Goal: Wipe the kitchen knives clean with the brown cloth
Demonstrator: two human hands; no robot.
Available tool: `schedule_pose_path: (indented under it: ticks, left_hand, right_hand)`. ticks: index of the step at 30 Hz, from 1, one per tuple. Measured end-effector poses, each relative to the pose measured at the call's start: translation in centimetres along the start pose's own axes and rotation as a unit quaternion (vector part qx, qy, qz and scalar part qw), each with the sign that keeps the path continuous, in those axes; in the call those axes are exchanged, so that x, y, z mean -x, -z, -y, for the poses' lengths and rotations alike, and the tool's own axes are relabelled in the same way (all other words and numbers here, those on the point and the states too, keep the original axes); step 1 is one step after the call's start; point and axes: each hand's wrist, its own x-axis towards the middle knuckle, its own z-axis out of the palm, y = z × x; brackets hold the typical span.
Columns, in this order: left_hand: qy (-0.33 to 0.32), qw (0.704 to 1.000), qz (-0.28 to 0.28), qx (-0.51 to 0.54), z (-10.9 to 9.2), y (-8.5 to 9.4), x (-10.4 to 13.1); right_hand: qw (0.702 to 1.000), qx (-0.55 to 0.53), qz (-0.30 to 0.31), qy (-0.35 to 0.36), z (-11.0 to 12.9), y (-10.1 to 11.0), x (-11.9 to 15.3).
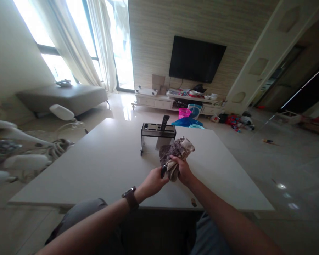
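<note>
Tabletop (pixel 95 170), white and broad, fills the middle of the view, with the person seated at its near edge. Beyond it a dark television (pixel 196 58) hangs on the far wall above a low white cabinet (pixel 159 102) cluttered with small items.

On the table's far half stands a dark metal knife rack (pixel 155 132), with one black handle (pixel 164 123) sticking up out of a slot and a pale blade showing below it.

Just in front of the rack, held above the table surface, is a crumpled cloth (pixel 177 152), mottled dark and beige. The right hand (pixel 184 170) is clenched around its lower part, fingers wrapped over the bunched fabric, so the cloth stands up out of the fist.

The left hand (pixel 154 181) is closed around a dark handle (pixel 163 171), only the end of which shows between the two hands. The rest of that object goes into the cloth and is hidden, so what it is cannot be told. The two hands are almost touching.

A brown-strapped watch (pixel 130 197) sits on the left wrist.
</note>
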Motion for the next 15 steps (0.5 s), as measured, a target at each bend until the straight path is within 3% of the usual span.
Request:
schedule_pose_path:
  ticks: [5,9,15]
  left_hand:
    - [0.006,1.0,0.005,0.013,-0.8,1.7,0.7]
    - [-0.001,0.998,0.016,0.065,-1.1,1.7,0.6]
    - [0.008,0.998,-0.007,0.06,-0.9,2.4,0.0]
  right_hand:
    - [1.0,-0.008,0.01,0.003,0.3,-0.3,0.6]
    - [1.0,0.002,0.01,0.024,0.9,-0.4,0.8]
    - [0.998,0.023,0.009,0.05,2.1,0.5,0.7]
